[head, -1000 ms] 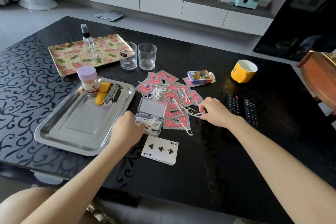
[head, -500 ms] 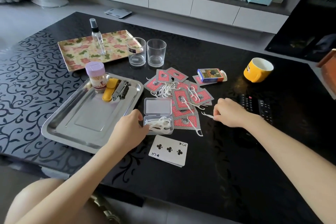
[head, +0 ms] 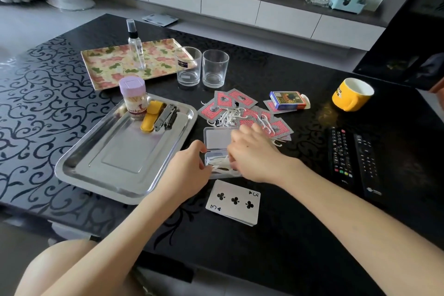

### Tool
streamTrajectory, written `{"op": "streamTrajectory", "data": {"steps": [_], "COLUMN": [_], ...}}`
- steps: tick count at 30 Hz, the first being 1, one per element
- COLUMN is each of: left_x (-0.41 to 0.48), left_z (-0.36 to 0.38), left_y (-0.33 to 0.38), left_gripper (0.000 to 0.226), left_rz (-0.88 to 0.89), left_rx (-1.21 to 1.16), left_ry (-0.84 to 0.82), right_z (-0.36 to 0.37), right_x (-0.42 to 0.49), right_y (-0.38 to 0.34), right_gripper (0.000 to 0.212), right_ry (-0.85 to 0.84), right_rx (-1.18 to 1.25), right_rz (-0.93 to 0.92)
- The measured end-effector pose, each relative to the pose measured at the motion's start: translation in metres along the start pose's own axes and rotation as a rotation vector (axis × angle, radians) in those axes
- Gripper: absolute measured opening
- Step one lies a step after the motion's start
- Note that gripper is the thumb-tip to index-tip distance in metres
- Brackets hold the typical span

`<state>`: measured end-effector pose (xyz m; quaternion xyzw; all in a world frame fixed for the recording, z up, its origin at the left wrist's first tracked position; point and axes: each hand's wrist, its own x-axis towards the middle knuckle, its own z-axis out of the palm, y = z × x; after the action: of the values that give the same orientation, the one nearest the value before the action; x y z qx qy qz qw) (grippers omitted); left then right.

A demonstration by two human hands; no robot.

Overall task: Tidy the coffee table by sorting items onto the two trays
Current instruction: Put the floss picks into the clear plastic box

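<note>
A clear plastic floss pick box (head: 217, 139) lies open between the steel tray (head: 72, 166) and the scattered red-backed cards (head: 240, 100). My left hand (head: 189, 170) grips the box's left edge. My right hand (head: 252, 154) is over the box, fingers curled down among the white picks inside, pinching a floss pick; the fingertips are partly hidden. More loose floss picks (head: 230, 115) lie on the cards. The steel tray holds a toothpick jar (head: 133, 98), a yellow case (head: 150, 118) and nail clippers (head: 165, 116). On the floral tray (head: 101, 60) stands a spray bottle (head: 136, 50).
Two glasses (head: 188, 66) (head: 215, 68) stand behind the cards. A card box (head: 287, 100) and a yellow mug (head: 352, 94) sit to the right, two remotes (head: 341, 151) (head: 367, 163) nearer. A face-up card stack (head: 234, 202) lies by the table's front edge.
My right hand picked a floss pick off the table at the right and carried it left to the open box. My left hand stayed on the box.
</note>
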<state>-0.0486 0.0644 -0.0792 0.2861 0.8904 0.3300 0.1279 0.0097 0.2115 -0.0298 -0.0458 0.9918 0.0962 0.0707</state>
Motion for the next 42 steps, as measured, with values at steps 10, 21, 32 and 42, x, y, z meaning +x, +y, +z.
{"op": "streamTrajectory", "data": {"steps": [10,21,32,42], "left_x": [0.000,0.009,0.013,0.017], "left_z": [-0.008,0.000,0.006,0.004], "left_y": [-0.007,-0.002,-0.004,-0.009], "left_gripper": [0.020,0.025,0.010,0.021], "left_rz": [0.069,0.031,0.029,-0.011], "left_rx": [0.044,0.060,-0.002,-0.018], "left_ry": [0.074,0.069,0.076,0.097], "right_z": [-0.007,0.021,0.009,0.033], "right_x": [0.018,0.014,0.029,-0.005], "right_y": [0.010,0.018,0.014,-0.022], "right_gripper": [0.020,0.030,0.015,0.013], "right_ry": [0.015,0.086,0.155,0.399], "right_rx": [0.443,0.596,0.764,1.525], "right_rz": [0.085,0.145,0.311,0.688]}}
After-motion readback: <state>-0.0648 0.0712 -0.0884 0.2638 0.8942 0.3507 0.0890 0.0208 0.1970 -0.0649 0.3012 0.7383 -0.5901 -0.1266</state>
